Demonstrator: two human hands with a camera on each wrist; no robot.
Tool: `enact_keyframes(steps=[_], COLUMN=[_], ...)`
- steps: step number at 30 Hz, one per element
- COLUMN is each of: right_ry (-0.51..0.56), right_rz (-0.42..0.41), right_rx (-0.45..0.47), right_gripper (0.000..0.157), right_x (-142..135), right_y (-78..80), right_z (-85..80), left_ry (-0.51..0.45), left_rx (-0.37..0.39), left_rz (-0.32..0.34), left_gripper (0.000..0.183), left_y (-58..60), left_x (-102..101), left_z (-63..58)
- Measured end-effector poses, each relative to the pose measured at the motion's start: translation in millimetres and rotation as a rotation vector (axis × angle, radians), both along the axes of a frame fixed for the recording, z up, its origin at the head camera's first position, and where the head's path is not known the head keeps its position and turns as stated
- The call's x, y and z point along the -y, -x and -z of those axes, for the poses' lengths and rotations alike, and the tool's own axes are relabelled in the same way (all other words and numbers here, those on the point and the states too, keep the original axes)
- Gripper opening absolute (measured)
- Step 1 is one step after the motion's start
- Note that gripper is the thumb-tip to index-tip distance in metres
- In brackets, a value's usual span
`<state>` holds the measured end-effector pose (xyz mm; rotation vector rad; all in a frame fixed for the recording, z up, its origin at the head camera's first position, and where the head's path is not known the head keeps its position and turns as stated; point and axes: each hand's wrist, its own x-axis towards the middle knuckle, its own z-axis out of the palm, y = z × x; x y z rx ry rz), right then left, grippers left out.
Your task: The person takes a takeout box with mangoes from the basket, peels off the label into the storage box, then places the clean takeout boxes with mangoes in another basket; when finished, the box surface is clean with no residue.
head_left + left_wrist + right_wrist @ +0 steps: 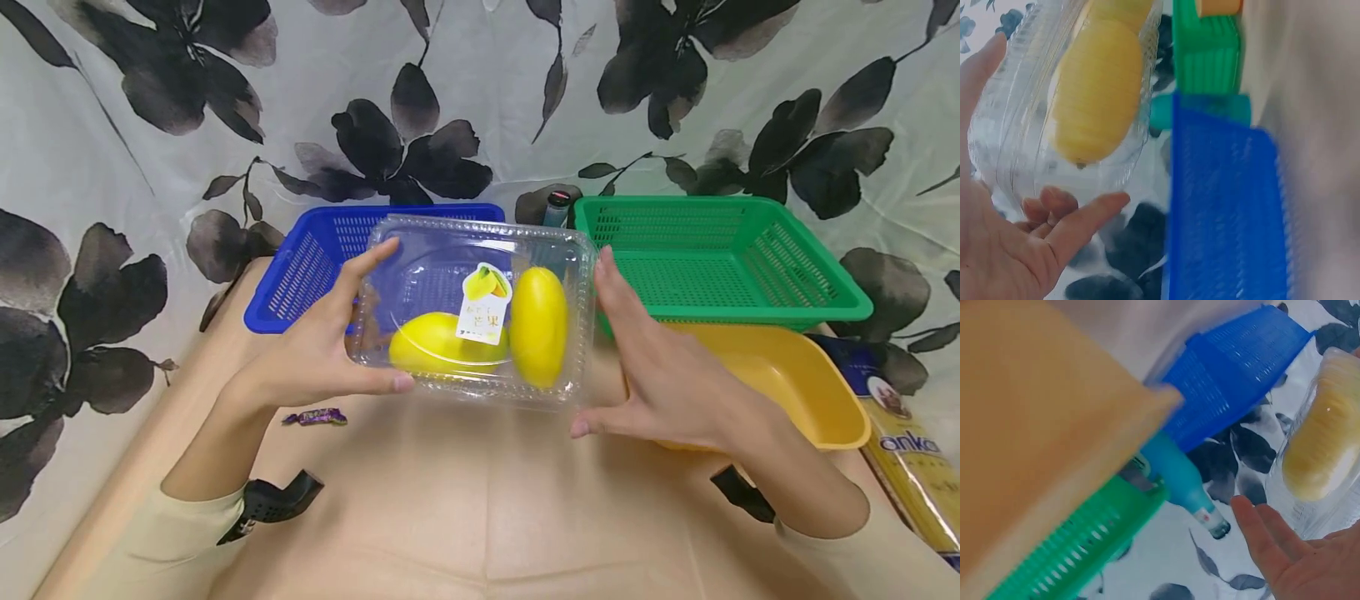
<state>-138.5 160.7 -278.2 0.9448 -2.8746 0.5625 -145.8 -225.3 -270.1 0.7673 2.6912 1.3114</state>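
A clear plastic clamshell box (435, 258) is held up, tilted toward the head camera. Two yellow mangoes are inside: one lying sideways (427, 343), the other on end (538, 325). Between them, a white label (483, 310) shows printed mangoes. My left hand (300, 354) grips the box's left side, thumb at the lower front edge, index finger near the top corner. At the right side, my right hand (667, 383) has straight, spread fingers right at the box edge, its thumb below the corner. In the right wrist view, those fingers (1254, 534) extend beside the box (1316, 506).
Behind the box is a blue basket (273, 321), with a green basket (720, 317) to the right and a blue bottle (557, 212) between them. A yellow basin (780, 392) and a yellow packet (911, 458) lie at right. A purple wrapped candy (315, 417) lies left.
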Motion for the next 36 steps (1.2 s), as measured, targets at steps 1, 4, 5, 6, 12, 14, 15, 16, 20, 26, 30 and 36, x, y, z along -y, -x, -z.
enact_keyframes(steps=[1,4,5,6,12,14,15,16,20,26,30,36], right_ry=[0.002,0.008,0.011,0.015,0.075,0.112,0.132,0.151,0.186,0.157,0.122,0.112], right_rz=[0.001,-0.001,-0.003,-0.002,-0.015,-0.026,-0.034,-0.039,-0.038,-0.026,-0.024,0.007], right_rx=[0.006,0.021,0.026,0.034,0.101,0.114,0.119,0.124,0.137,0.147,0.13,0.175], right_gripper=[0.148,0.144,0.143,0.142,0.137,0.134,0.132,0.13,0.124,0.125,0.127,0.123], right_x=[-1.5,-6.5,-8.6,-10.5,-22.5,-26.2,-28.0,-30.0,-37.3,-48.8,-54.8,-55.5], right_y=[-2.6,-8.8,-10.9,-12.9,-20.5,-21.2,-21.5,-22.1,-27.3,-40.4,-48.0,-53.2], right_z=[1.4,6.6,8.0,9.0,15.3,17.6,18.7,19.7,23.8,33.7,41.9,51.8], left_ry=[0.001,-0.01,-0.021,-0.029,-0.102,-0.139,-0.157,-0.177,-0.233,-0.248,-0.245,-0.127], left_rx=[0.006,0.034,0.046,0.055,0.144,0.192,0.218,0.247,0.334,0.404,0.424,0.395], left_rz=[-0.001,-0.001,0.006,0.015,0.127,0.171,0.191,0.208,0.245,0.259,0.294,0.304], left_gripper=[0.123,0.124,0.124,0.125,0.123,0.122,0.122,0.121,0.123,0.12,0.117,0.115], left_y=[-1.4,-4.6,-5.3,-5.9,-10.0,-12.5,-14.1,-15.9,-25.6,-40.4,-46.6,-50.9], left_x=[-1.8,-6.3,-7.5,-8.4,-11.7,-12.6,-13.2,-14.3,-20.9,-30.7,-33.4,-28.9], left_z=[3.3,14.5,18.0,21.3,34.3,35.3,35.3,35.1,35.8,47.1,56.0,61.6])
